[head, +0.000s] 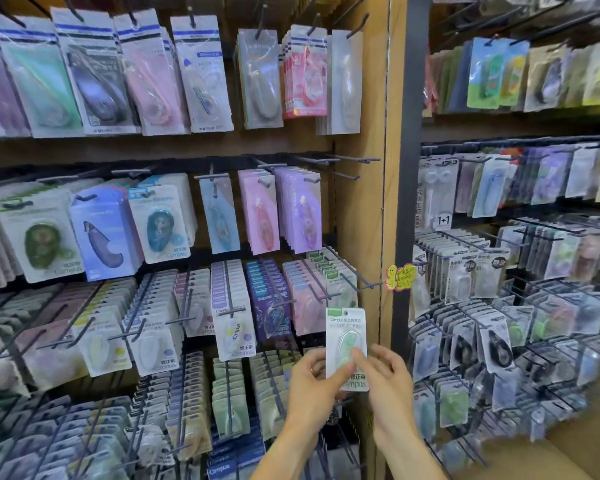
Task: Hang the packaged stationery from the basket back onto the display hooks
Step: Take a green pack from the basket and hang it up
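Note:
A green and white correction tape pack (346, 336) stands upright in front of the display, held by both hands at its lower half. My left hand (314, 382) pinches its lower left edge. My right hand (385, 375) pinches its lower right side, thumb on the front. Just above the pack, a long dark hook (355, 273) sticks out, carrying several matching green-topped packs (329, 271) at its back. The pack's hang hole is below the hook's tip. No basket is in view.
Rows of hooks with packaged correction tapes fill the wooden display (361, 202) on the left. A second rack (499, 306) with more packs stands at the right, past a dark post (407, 168). A yellow and pink tag (399, 277) hangs near the post.

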Demonstrator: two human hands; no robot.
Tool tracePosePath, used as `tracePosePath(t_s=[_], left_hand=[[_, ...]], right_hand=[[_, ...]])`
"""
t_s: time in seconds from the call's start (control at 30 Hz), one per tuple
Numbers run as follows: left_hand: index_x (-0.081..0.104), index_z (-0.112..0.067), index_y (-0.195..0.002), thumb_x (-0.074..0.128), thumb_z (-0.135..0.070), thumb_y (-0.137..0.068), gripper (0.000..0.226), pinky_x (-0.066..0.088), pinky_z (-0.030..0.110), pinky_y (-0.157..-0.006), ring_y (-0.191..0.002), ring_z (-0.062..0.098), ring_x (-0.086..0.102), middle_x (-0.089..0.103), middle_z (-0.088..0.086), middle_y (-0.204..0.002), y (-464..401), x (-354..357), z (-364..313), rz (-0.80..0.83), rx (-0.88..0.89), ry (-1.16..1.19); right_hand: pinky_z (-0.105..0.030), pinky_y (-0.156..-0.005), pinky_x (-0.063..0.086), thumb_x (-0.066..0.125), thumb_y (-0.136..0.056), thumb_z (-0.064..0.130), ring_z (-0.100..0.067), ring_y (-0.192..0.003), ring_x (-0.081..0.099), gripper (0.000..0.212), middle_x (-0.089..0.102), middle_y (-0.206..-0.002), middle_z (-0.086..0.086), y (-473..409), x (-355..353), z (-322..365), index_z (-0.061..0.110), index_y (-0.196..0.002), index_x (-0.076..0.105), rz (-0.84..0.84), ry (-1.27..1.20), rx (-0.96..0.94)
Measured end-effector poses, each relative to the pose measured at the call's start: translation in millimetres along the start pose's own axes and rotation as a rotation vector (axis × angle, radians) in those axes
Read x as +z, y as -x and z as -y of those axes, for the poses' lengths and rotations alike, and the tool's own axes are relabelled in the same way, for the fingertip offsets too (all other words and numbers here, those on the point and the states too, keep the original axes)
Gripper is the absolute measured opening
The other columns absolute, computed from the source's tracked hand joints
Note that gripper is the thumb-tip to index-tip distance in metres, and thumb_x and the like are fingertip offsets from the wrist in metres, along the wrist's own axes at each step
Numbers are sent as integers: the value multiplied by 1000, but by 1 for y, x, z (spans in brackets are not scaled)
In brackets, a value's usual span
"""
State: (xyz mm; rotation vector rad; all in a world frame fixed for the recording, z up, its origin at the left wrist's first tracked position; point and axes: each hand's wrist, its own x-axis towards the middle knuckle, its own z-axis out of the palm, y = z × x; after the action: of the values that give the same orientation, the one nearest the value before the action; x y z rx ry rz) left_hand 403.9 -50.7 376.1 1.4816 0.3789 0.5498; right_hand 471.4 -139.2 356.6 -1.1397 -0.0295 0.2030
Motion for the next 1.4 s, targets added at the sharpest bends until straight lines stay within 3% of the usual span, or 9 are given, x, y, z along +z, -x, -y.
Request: tracePosePath(t_s=[0.1, 0.27, 0.43, 0.6, 0.73, 0.8, 0.93, 1.07, 1.4], left_hand=[[74, -14, -110, 80, -8, -88, 23, 64, 36, -70, -87, 16, 78, 82, 2, -98, -11, 14, -5, 27, 41, -16], [71, -19, -112, 74, -1, -92, 26, 65, 35, -78, -90, 14, 78, 81, 1, -100, -30, 28, -9, 42, 50, -33], [70, -26, -111, 75, -7, -93, 26, 65, 43, -85, -94, 19, 77, 80, 0, -102, -42, 30, -7, 47, 63, -129], [66, -21, -123, 72, -9, -95, 30, 64, 34, -85, -95, 15, 77, 78, -1, -108, -45, 29, -5, 65, 34, -134], [52, -30, -133, 65, -14, -101, 39, 52, 13, -92, -106, -1, 63, 60, -18, -126, -39, 15, -6, 23, 64, -241], [46, -23, -150, 65, -19, -101, 52, 47, 26, -110, -123, 10, 59, 55, -9, -145, -39, 3, -4, 1, 49, -287], [48, -27, -151, 61, -22, -103, 50, 44, 23, -100, -103, -6, 57, 60, -9, -136, -36, -20, -3, -9, 59, -321], [49, -26, -151, 59, -26, -105, 47, 44, 25, -104, -123, 10, 58, 57, -3, -145, -24, -47, 4, -6, 32, -359], [52, -26, -150, 53, -39, -107, 45, 48, 39, -109, -128, 15, 58, 58, -2, -145, 69, -166, 88, 137, -63, -784]], right_hand=[[-41, -73, 62, 77, -88, 4, -24, -92, 75, 27, 79, -102, -9, -8, 1, 16, 12, -108, 61, 6, -34, -77], [-54, -92, 59, 73, -90, -1, -32, -102, 74, 25, 77, -110, -12, -27, 10, 23, 13, -110, 64, -53, -80, -90], [-60, -92, 57, 74, -91, 3, -30, -101, 74, 27, 77, -110, -10, -35, 12, 21, 16, -112, 66, -88, -76, -106], [-47, -80, 63, 75, -90, 4, -26, -92, 74, 26, 76, -103, -8, -48, 27, 17, 27, -100, 70, -178, -24, -108], [-49, -91, 60, 77, -85, 7, -29, -102, 71, 30, 74, -113, -1, -70, 58, 19, 33, -99, 74, -290, 102, -124], [-50, -90, 60, 76, -86, 7, -32, -102, 69, 29, 74, -114, -5, -84, 73, 23, 24, -109, 77, -331, 116, -95], [-49, -86, 62, 77, -85, 10, -32, -94, 72, 29, 77, -109, -8, -103, 93, 25, 24, -111, 78, -341, 96, -46], [-44, -99, 55, 82, -81, 23, -26, -106, 66, 41, 73, -120, -1, -91, 83, 14, 29, -121, 73, -357, 152, -93], [-17, -81, 50, 73, -95, 24, -5, -96, 64, 30, 69, -107, 2, 73, 15, -103, 21, -123, 64, 19, 328, -6]])
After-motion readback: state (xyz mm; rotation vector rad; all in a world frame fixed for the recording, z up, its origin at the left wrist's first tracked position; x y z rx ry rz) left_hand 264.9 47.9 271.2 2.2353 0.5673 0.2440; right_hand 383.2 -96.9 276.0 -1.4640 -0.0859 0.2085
